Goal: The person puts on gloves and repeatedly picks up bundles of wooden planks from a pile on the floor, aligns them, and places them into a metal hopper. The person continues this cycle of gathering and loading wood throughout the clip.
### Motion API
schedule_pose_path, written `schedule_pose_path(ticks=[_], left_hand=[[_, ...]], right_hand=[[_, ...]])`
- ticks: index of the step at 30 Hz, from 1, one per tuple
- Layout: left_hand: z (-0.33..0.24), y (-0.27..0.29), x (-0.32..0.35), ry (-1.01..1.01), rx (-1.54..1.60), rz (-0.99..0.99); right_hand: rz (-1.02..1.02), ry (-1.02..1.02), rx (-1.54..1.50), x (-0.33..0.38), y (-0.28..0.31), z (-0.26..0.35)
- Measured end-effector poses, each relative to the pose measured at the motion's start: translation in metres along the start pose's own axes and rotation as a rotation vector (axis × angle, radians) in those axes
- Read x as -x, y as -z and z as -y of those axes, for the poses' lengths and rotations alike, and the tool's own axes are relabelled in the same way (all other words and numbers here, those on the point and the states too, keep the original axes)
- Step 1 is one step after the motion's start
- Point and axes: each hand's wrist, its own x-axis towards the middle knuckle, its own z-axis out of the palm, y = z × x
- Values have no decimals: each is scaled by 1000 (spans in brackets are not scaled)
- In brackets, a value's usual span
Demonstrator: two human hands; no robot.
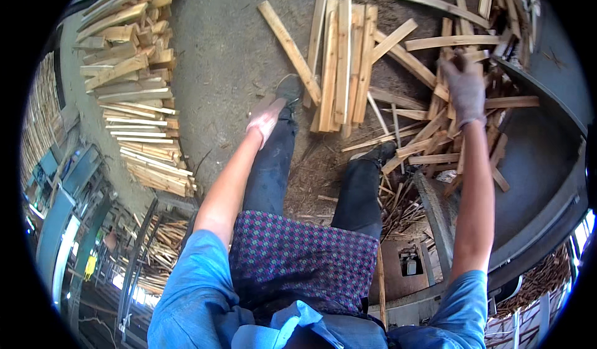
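Observation:
My left hand, in a pale work glove, hangs over my left knee beside my shoe. Its fingers are loosely stretched and hold nothing. Out to the right, my gloved right hand reaches over a jumbled heap of wooden strips. Its thumb and fingers look apart, though slightly blurred, close to a short strip end. On the ground ahead of me lies a row of wooden slats, side by side and roughly lengthwise. One slat slants across the row's left side.
A long stack of split wood pieces runs along the left. At the right, a curved metal trough borders the heap. Thin wood scraps litter the ground by my right foot. A patterned purple cloth covers my lap.

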Motion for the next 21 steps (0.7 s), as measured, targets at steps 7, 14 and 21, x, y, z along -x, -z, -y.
schedule_pose_path(ticks=[7,14,21], left_hand=[[-42,-35,-92,46,13,96],[-57,-56,-187,200,198,-166],[-64,-89,-216,160,306,-225]], right_hand=[[410,-377,9,92,-209,-108],[211,-399,-291,27,-294,-155],[152,-401,-439,-27,-322,-162]])
